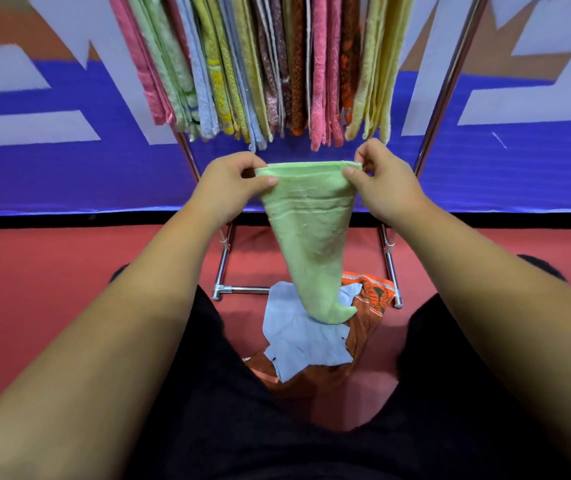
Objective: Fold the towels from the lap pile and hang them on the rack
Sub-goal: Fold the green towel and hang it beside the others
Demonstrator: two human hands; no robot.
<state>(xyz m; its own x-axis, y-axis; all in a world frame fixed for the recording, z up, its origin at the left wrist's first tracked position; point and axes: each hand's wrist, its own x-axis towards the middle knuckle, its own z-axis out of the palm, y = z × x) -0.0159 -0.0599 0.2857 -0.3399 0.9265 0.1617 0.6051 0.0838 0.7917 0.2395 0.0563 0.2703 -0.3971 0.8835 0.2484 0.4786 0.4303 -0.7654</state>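
The red floor (34, 289) runs back to a blue and white banner (69, 174) along its far edge. On the floor before the banner stands a chrome rack (450, 81), its foot bar lying near the person's knees. The top of the rack is packed with hung towels (277, 64) in pink, pale green, blue, yellow, brown and orange, draped side by side and touching.

Two black-clad thighs (207, 393) frame the lap pile between them. A green towel (311, 237) hangs in the air in front of the rack and below the hung towels. It is terry cloth with woven bands near its top edge, which is stretched flat while the cloth narrows to a point. That point touches a light blue towel (297, 337), crumpled on top of an orange patterned towel (370, 306).

The left grip (232, 181) pinches the green towel's upper left corner, thumb in front. The right grip (384, 188) pinches the upper right corner in the same way.
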